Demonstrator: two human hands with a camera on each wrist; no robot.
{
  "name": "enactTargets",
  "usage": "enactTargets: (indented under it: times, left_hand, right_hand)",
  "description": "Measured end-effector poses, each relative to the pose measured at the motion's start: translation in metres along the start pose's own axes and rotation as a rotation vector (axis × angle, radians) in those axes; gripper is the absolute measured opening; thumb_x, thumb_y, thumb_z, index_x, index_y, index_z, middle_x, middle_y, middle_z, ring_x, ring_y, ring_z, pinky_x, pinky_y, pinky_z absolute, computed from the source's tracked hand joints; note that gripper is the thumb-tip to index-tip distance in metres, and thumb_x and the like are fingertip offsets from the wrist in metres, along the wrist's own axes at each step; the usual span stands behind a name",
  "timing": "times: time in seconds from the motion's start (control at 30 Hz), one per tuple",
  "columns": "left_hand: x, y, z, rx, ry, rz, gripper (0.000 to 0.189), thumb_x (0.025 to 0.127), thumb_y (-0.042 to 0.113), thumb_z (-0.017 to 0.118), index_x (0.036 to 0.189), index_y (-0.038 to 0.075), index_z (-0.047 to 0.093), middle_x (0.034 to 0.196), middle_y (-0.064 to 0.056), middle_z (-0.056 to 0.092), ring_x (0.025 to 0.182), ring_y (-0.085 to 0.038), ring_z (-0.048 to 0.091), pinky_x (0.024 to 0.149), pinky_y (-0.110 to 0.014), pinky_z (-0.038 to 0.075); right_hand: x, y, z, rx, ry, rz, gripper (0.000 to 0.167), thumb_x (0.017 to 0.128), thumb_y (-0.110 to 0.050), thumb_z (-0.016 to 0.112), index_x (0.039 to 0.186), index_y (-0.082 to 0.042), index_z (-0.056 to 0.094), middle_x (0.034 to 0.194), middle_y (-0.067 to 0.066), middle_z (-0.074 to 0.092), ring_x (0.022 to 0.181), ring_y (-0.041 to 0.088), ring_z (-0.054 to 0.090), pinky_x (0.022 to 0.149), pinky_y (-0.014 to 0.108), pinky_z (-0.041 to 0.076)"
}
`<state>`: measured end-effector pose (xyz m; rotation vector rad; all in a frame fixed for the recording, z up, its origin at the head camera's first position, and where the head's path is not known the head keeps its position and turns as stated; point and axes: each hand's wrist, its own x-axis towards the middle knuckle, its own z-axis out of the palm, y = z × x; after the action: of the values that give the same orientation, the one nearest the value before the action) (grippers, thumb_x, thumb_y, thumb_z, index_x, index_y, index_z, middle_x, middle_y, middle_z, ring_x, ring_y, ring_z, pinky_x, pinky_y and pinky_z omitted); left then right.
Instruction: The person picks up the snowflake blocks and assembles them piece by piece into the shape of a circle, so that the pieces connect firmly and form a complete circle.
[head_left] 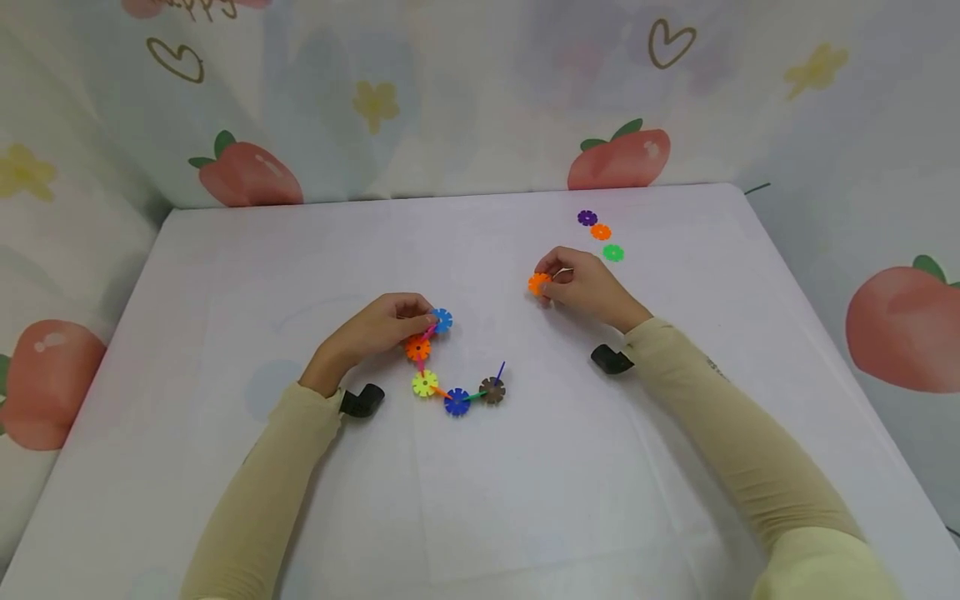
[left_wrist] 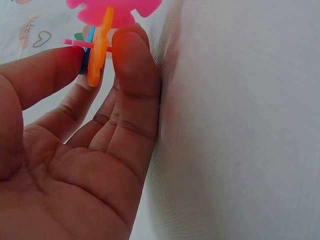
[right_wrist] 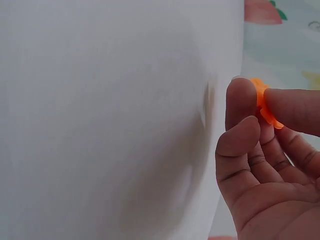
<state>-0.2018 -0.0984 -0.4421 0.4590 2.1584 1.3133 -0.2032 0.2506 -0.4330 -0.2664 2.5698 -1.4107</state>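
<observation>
My left hand [head_left: 384, 327] pinches the upper end of a curved chain of notched plastic discs. Near its fingertips are a blue disc [head_left: 442, 320], a pink disc [left_wrist: 115, 12] and an orange disc [head_left: 417, 348]. Down from there the chain runs through a yellow disc [head_left: 425, 383] and a dark blue disc [head_left: 457, 402] to a brown disc [head_left: 492, 390], with edge-on discs slotted between. A purple-blue one stands up at that end. Off to the right, my right hand [head_left: 581, 287] pinches a loose orange disc [right_wrist: 262, 102] between thumb and fingers, apart from the chain.
Behind the right hand, a purple disc [head_left: 587, 217], another orange disc [head_left: 601, 232] and a green disc [head_left: 613, 252] lie in a slanting row on the white table [head_left: 525, 500]. Black camera mounts [head_left: 363, 401] sit at both wrists. A printed curtain [head_left: 480, 92] hangs behind the table.
</observation>
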Motion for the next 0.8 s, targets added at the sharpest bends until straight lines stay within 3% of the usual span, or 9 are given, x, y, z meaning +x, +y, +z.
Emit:
enactTargets:
  times: [0.4, 0.6, 0.8]
  left_hand:
    - [0.002, 0.0, 0.0, 0.017, 0.006, -0.01, 0.017, 0.11, 0.022, 0.063, 0.111, 0.007, 0.07, 0.104, -0.009, 0.063, 0.098, -0.027, 0.055, 0.083, -0.037, 0.045]
    - [0.003, 0.001, 0.001, 0.012, 0.003, -0.018, 0.017, 0.11, 0.022, 0.062, 0.112, 0.007, 0.069, 0.102, -0.008, 0.061, 0.097, -0.026, 0.054, 0.082, -0.036, 0.044]
    - [0.002, 0.001, 0.001, 0.011, 0.006, -0.015, 0.019, 0.11, 0.023, 0.062, 0.113, 0.005, 0.069, 0.101, -0.008, 0.061, 0.095, -0.026, 0.054, 0.082, -0.035, 0.044]
  right_hand:
    - [0.005, -0.018, 0.038, -0.035, -0.08, -0.049, 0.007, 0.098, -0.004, 0.073, 0.106, -0.004, 0.072, 0.099, 0.01, 0.071, 0.091, 0.026, 0.065, 0.079, 0.032, 0.052]
    - [0.006, -0.025, 0.055, -0.044, -0.122, -0.095, 0.009, 0.097, -0.002, 0.073, 0.105, -0.004, 0.076, 0.1, 0.007, 0.073, 0.093, 0.026, 0.063, 0.083, 0.033, 0.053]
    - [0.008, -0.033, 0.069, -0.079, -0.137, -0.192, 0.01, 0.096, 0.0, 0.075, 0.104, -0.003, 0.079, 0.099, 0.005, 0.075, 0.09, 0.023, 0.063, 0.082, 0.033, 0.053]
